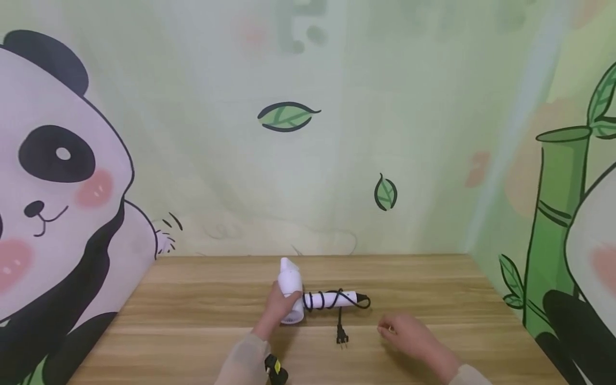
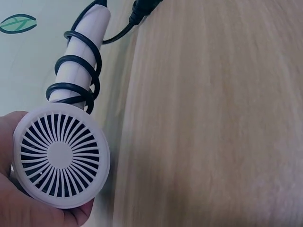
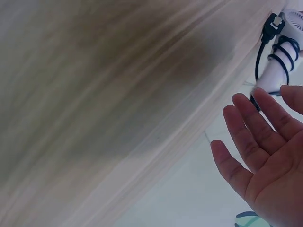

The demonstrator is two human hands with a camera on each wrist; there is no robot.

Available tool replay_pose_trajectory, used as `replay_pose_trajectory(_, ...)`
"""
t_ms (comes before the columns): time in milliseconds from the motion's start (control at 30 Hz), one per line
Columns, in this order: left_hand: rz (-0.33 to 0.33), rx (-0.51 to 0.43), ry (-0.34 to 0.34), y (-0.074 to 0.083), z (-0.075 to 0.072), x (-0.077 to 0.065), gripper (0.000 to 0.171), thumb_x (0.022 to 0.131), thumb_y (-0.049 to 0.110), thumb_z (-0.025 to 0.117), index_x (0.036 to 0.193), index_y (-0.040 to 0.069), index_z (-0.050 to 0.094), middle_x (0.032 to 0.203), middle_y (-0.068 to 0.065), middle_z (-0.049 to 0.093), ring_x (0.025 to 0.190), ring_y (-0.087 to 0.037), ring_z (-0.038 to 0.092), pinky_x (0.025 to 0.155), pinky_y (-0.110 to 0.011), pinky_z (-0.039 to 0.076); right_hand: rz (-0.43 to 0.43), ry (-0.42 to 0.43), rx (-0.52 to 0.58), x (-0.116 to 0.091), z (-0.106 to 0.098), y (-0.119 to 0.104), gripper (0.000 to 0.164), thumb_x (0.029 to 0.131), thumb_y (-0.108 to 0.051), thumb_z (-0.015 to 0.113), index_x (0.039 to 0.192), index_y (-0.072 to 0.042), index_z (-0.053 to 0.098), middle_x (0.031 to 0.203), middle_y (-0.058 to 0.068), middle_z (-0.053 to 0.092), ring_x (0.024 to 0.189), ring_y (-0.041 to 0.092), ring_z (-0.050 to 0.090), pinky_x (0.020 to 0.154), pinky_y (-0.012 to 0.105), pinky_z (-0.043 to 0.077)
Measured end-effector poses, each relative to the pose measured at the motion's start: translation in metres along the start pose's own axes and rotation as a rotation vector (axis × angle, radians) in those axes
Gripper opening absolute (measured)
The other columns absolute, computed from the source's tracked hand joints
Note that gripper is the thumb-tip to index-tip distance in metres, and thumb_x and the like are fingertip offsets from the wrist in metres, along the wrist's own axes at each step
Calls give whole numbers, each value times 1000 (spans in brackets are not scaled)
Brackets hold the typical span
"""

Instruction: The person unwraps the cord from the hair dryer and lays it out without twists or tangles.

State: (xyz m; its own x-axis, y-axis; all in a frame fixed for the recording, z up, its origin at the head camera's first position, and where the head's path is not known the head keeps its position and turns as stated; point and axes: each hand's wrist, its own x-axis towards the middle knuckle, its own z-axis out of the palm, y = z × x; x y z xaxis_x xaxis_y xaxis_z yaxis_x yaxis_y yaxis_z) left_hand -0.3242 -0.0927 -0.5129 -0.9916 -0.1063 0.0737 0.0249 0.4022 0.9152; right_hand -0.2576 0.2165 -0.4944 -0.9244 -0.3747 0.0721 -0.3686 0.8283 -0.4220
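A white hair dryer (image 1: pixel 290 283) is gripped round its barrel by my left hand (image 1: pixel 280 303), over the middle of the table. Its handle (image 1: pixel 332 299) points right, with the black cord (image 2: pixel 75 60) coiled round it. The two-pin plug (image 1: pixel 342 336) hangs from the cord below the handle. In the left wrist view the round vented rear grille (image 2: pixel 60 156) faces the camera, and the left thumb and fingers curl round the barrel. My right hand (image 1: pixel 403 332) is to the right of the handle, apart from it. Its fingers are loosely extended in the right wrist view, the palm bare.
The wooden table (image 1: pixel 192 278) reaches back to a pale green wall cloth (image 1: pixel 317 160) with printed leaves. Printed pandas and bamboo cover the cloth at both sides. A black and yellow strap device (image 1: pixel 276 369) sits on the left wrist.
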Motion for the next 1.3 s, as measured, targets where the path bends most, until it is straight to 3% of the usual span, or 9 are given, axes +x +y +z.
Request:
replay_pose_trajectory(400,34,-126,-36,16,-8,-2,79,90,17,66,154,-7,26,130,-38,57,107,-47,65,88,-56,60,-2,1,1,1,3,-3,17,95,-19,67,103,-6,75,97,7,77,87,24,71,81,48,61)
replay_pose_trajectory(633,141,-154,10,25,-10,-2,85,91,22,66,157,-5,21,130,-42,54,104,-48,65,82,-55,61,-3,10,-7,-1,4,1,16,95,-19,67,102,-7,75,96,6,77,87,23,71,80,47,61)
replay_pose_trajectory(900,120,-175,79,30,-11,3,82,91,12,67,158,-2,22,138,-39,53,116,-51,61,93,-58,58,-2,7,11,-1,3,2,17,96,-19,67,102,-6,75,95,6,77,86,24,71,79,47,61)
replay_pose_trajectory(1100,97,-186,107,41,-17,5,89,93,14,66,162,-4,12,154,-37,40,129,-52,55,104,-61,53,-5,11,8,-3,4,3,17,96,-20,67,103,-6,75,96,6,77,86,24,71,80,47,61)
replay_pose_trajectory(1300,137,-162,125,58,-31,12,89,93,17,65,162,-2,12,152,-36,43,128,-52,55,103,-62,52,40,39,8,0,4,2,17,96,-19,67,103,-7,75,98,8,78,90,28,72,85,52,60)
